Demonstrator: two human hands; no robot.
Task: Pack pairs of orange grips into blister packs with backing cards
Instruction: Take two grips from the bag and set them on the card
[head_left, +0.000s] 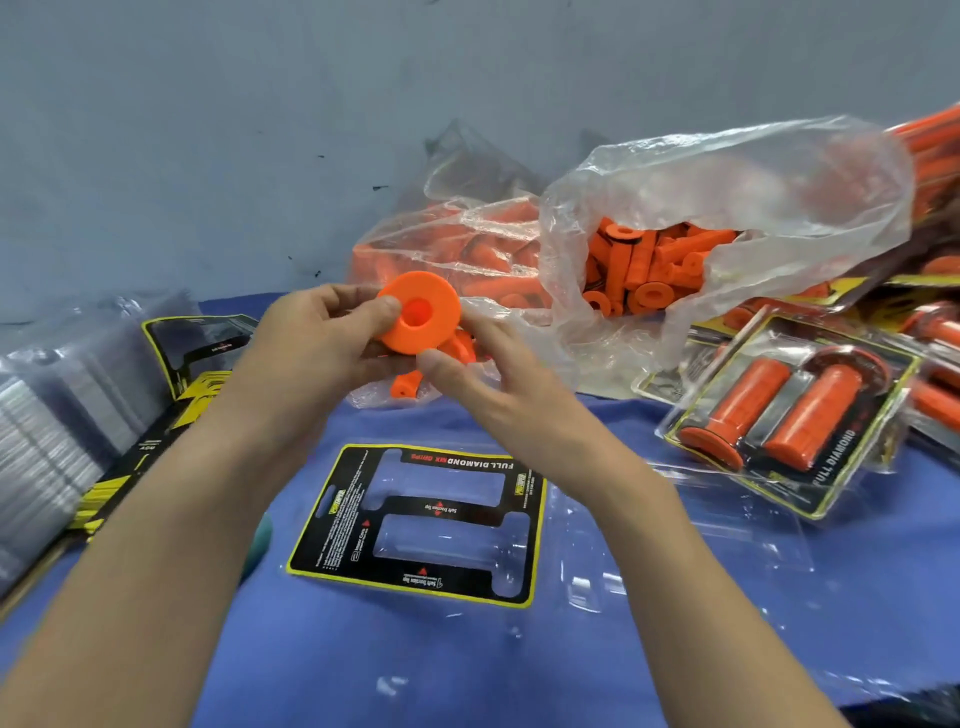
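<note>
Left hand (322, 332) is pinching an orange grip (420, 312) by its round flange, thumb on the face and fingers curled behind, holding it in the air beyond the backing card (421, 525). Right hand (483, 374) is meeting the flange's lower rim with its thumb, fingers loosely spread; whether it is actually gripping, I cannot tell. The card is lying flat on the blue cloth (415, 665). A clear blister shell (675, 545) is sitting just right of the card. An open bag of grips (649, 270) is slumping beyond the card to the right, and a finished pack (789, 410) is lying farther right of the card.
</note>
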